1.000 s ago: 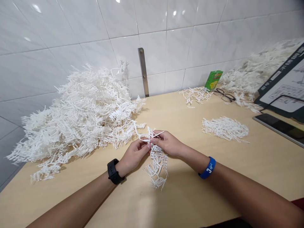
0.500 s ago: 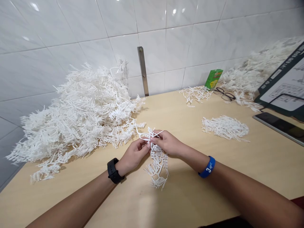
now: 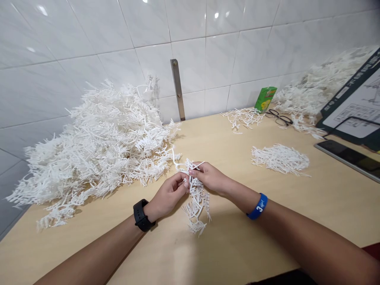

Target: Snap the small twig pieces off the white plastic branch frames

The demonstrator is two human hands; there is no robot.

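A white branched plastic piece [image 3: 196,205] hangs between my two hands above the table, its fringed end pointing toward me. My left hand [image 3: 170,194], with a black watch on the wrist, pinches it near its upper part. From the right, my right hand [image 3: 211,178] grips the same piece with thumb and fingers, and a blue wristband is on that wrist. Just beyond the hands, a curved white stem rises toward a large heap of similar white pieces [image 3: 109,138] on the left. The exact contact at the fingertips is partly hidden.
On the wooden table [image 3: 231,245], a small flat pile of white bits [image 3: 280,159] lies at the right. Behind it are loose white stems [image 3: 243,118], a green carton [image 3: 265,99], eyeglasses [image 3: 279,117], another white heap [image 3: 323,85], a phone [image 3: 350,158] and a dark-edged printed box [image 3: 356,105].
The fingers of my left hand have shifted slightly at the white piece, and its curved stem and hanging end have moved a little. My right hand keeps its grip.
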